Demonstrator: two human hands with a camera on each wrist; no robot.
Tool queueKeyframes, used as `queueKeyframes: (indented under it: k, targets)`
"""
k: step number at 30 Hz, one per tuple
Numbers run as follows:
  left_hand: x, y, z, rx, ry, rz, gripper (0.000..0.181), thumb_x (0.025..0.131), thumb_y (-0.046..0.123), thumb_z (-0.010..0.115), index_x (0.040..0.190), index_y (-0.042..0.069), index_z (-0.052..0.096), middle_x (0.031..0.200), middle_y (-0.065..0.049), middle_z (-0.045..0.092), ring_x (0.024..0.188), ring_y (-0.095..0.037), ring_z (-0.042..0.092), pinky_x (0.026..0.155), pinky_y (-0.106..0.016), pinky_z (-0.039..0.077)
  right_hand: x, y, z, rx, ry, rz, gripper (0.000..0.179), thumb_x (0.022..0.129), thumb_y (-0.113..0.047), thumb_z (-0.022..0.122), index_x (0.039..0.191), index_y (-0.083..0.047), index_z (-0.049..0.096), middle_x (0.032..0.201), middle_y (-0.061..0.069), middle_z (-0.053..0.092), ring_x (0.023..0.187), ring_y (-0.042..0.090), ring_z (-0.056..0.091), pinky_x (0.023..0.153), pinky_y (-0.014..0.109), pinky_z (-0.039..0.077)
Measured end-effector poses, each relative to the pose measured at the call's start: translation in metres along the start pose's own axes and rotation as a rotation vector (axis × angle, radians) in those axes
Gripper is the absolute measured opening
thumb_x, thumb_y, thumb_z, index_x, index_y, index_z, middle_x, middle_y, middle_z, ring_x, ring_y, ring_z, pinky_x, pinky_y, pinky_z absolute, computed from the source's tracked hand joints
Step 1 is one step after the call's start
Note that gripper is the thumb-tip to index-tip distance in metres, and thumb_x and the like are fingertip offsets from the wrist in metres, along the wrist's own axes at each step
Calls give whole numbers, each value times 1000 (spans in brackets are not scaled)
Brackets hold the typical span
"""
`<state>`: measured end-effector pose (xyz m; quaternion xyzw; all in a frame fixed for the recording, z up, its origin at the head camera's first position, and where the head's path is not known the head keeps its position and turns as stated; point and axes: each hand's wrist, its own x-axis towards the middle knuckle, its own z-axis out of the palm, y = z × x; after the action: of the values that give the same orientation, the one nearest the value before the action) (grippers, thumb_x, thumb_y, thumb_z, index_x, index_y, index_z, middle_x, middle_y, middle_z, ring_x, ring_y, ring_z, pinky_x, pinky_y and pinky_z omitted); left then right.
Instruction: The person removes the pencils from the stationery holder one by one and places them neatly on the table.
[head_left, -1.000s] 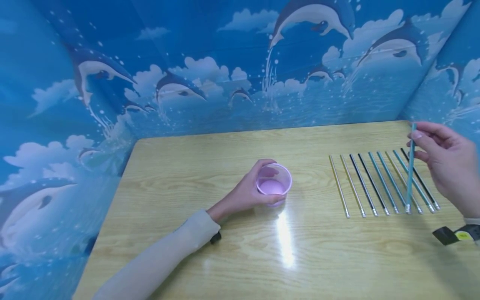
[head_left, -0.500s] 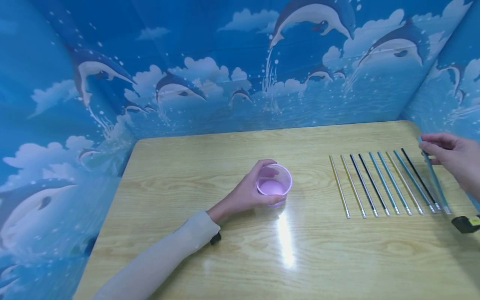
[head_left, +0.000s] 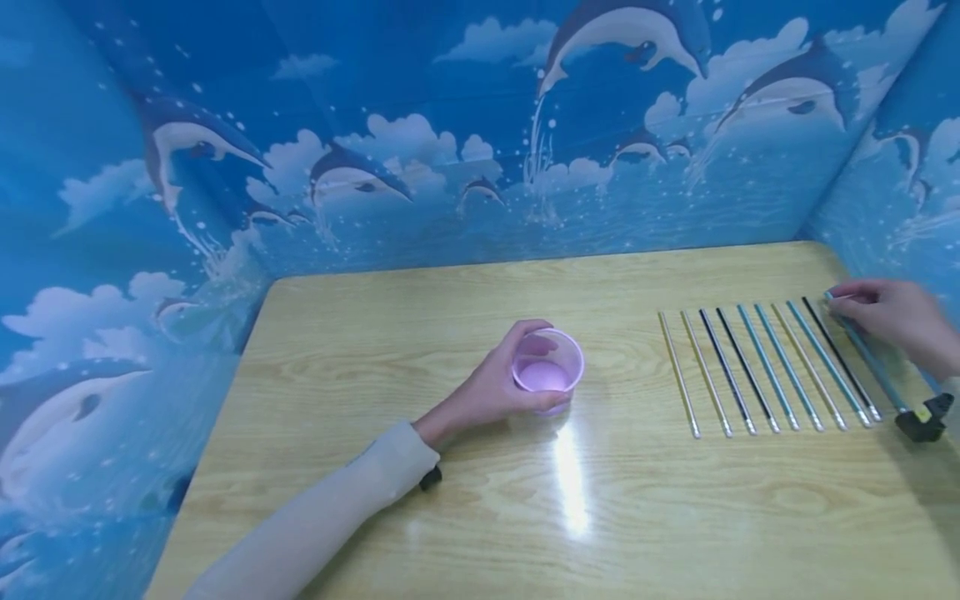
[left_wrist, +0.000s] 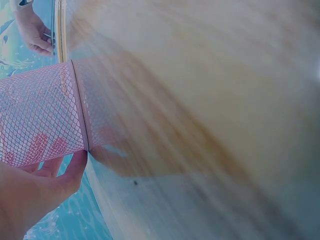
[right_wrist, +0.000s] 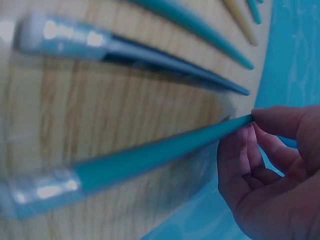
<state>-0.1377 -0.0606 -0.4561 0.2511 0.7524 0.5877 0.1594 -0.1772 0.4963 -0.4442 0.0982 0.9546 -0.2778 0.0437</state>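
Note:
A pink mesh pencil cup stands upright at the middle of the table. My left hand grips it around the side; in the left wrist view, fingers curve along the cup's mesh wall. At the table's right end, my right hand pinches a teal pencil by its far tip between thumb and fingers. The silver eraser end of that pencil points toward the near side, low at the table. Just left of it lies a black pencil, the rightmost of a row of several pencils.
The row continues leftward with teal, gold and dark pencils, such as a gold pencil at its left end. They lie roughly parallel, eraser ends nearest. Blue dolphin-print cloth walls the back and sides of the wooden table.
My right hand has carried the teal pencil rightward from over the row, then lowered it beside the black pencil at the right end. The left hand and cup have not moved.

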Motion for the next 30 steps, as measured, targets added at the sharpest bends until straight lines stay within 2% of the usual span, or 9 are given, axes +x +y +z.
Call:
queueKeyframes:
  k: [4, 5, 7, 10, 13, 15, 22, 27, 30]
  targets:
    - [-3, -1, -1, 9, 8, -10, 92, 85, 23, 98, 159, 22, 43, 145, -3, 62, 138, -24, 58, 103, -48, 58, 7, 3, 7, -3, -19, -6, 44, 115, -18, 55, 134, 22, 55, 112, 41, 62, 70, 14, 59, 55, 34, 51]
    - [-4, -1, -1, 7, 9, -10, 93, 85, 23, 98, 159, 21, 43, 145, -3, 62, 138, -24, 58, 103, -48, 58, 9, 2, 8, -3, -21, -4, 44, 115, -17, 55, 134, 22, 55, 114, 43, 61, 72, 17, 60, 55, 34, 51]
    - [-5, -2, -1, 6, 10, -13, 93, 85, 23, 98, 160, 20, 42, 145, -3, 62, 138, -24, 58, 103, -48, 58, 10, 1, 10, -16, -18, -8, 44, 114, -16, 56, 132, 24, 55, 118, 45, 60, 77, 27, 64, 57, 36, 53]
    - [-5, -2, -1, 2, 8, -14, 94, 85, 23, 98, 160, 20, 42, 145, -4, 62, 139, -24, 57, 104, -47, 57, 10, -3, 10, -41, -16, -5, 43, 114, -15, 55, 132, 24, 54, 124, 47, 56, 96, 52, 63, 70, 52, 56]
    - [-5, 0, -2, 17, 9, -26, 94, 85, 26, 98, 161, 21, 42, 145, -3, 62, 138, -23, 58, 103, -47, 58, 12, -7, 10, -72, -14, -5, 44, 114, -16, 55, 133, 23, 53, 128, 48, 53, 110, 63, 55, 83, 67, 51]
    - [-4, 1, -3, 30, 8, -36, 96, 85, 27, 98, 162, 21, 41, 146, -3, 62, 138, -23, 58, 103, -46, 58, 13, -9, 10, -81, -10, 1, 44, 114, -17, 55, 132, 23, 52, 126, 48, 54, 109, 63, 55, 86, 71, 49]
    - [-1, 2, -3, 38, 3, -49, 95, 84, 27, 98, 161, 27, 42, 145, -2, 63, 137, -21, 58, 104, -47, 58, 16, -6, 8, -116, 33, -11, 36, 110, -10, 61, 120, 23, 56, 108, 44, 62, 95, 58, 61, 77, 66, 51]
    - [-1, 3, -2, 35, 7, -60, 100, 82, 28, 100, 162, 35, 41, 146, -1, 62, 137, -21, 58, 102, -46, 58, 14, 0, 8, -141, 36, -12, 34, 108, -10, 62, 118, 22, 57, 108, 44, 62, 95, 59, 61, 77, 67, 50]
    - [0, 2, -3, 16, 13, -56, 105, 79, 27, 102, 164, 34, 40, 148, -1, 60, 136, -24, 58, 101, -45, 59, 12, 1, 8, -151, 28, 7, 34, 108, -11, 62, 119, 21, 56, 110, 44, 61, 97, 59, 59, 78, 67, 50]
